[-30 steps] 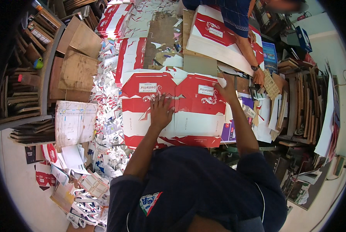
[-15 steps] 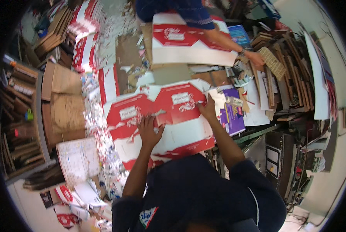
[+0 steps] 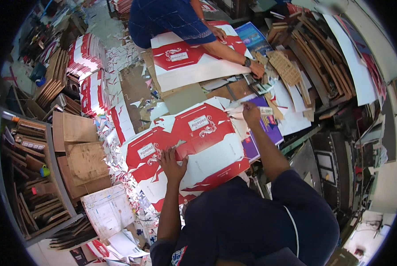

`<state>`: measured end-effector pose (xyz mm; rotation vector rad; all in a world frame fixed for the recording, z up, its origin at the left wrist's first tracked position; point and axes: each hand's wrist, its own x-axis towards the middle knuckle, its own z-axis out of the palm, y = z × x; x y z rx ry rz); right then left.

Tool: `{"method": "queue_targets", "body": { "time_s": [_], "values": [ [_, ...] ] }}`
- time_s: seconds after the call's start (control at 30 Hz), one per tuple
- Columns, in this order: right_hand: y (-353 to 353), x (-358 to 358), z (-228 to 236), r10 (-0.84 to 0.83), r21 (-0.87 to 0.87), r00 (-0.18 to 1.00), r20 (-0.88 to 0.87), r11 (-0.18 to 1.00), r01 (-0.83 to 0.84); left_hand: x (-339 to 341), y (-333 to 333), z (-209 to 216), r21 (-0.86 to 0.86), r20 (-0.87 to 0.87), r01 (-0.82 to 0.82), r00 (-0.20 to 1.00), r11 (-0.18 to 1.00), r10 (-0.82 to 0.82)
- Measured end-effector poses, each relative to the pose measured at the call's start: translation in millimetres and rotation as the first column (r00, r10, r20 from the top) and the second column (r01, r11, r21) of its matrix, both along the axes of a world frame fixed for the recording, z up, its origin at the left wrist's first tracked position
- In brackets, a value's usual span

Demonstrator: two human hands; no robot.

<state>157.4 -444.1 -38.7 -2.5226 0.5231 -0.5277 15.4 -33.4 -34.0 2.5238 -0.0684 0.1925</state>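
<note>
Before me lies a flat red-and-white printed box sheet [image 3: 216, 152], with angled flaps and torn-looking white cut-outs along its edges. My left hand [image 3: 173, 167] rests on its left half, fingers spread and palm down. Just past the sheet's right edge is my right hand [image 3: 252, 115], its fingers drawn together beside a pale card scrap [image 3: 237, 116]. Whatever those fingers pinch is too small to make out. Beneath my right forearm is a purple printed sheet [image 3: 269, 126].
Across the table, another person's hand [image 3: 256, 69] reaches over scraps beside a second red-and-white sheet [image 3: 198, 70]. Wooden boards [image 3: 320, 57] stand at the right. Stacked red-and-white sheets [image 3: 92, 93] and paper offcuts lie left, near a shelf [image 3: 52, 177] of boards.
My right hand has moved off the box sheet's right edge, up and to the right. My left hand stays on the sheet. The other person's hand has shifted left, and the view has turned.
</note>
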Motion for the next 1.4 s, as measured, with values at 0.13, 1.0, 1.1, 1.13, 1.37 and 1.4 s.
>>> {"method": "queue_targets", "body": {
  "time_s": [0.13,1.0,1.1,1.13,1.37,1.4],
  "values": [
    [-26,3,10,0.127,0.127,0.975,0.182,0.98,-0.152,3,-2,6,0.058,-0.041,0.018,0.999,0.998,-0.016],
    [6,28,24,0.385,-0.284,0.586,-0.713,0.605,-0.743,3,-7,-1,0.13,-0.086,0.07,0.995,0.989,-0.059],
    [4,29,19,0.391,-0.271,0.578,-0.716,0.608,-0.746,-1,-9,-7,0.149,-0.124,0.063,0.991,0.987,-0.044],
    [3,30,16,0.4,-0.26,0.578,-0.712,0.614,-0.745,-2,-9,-10,0.143,-0.132,0.057,0.99,0.988,-0.038],
    [8,26,5,0.364,-0.194,0.575,-0.733,0.699,-0.689,-1,-7,-16,0.194,-0.149,0.069,0.988,0.979,-0.04],
    [10,24,9,0.353,-0.21,0.581,-0.733,0.695,-0.687,-1,-7,-16,0.193,-0.158,0.067,0.987,0.979,-0.036]
  ]
}}
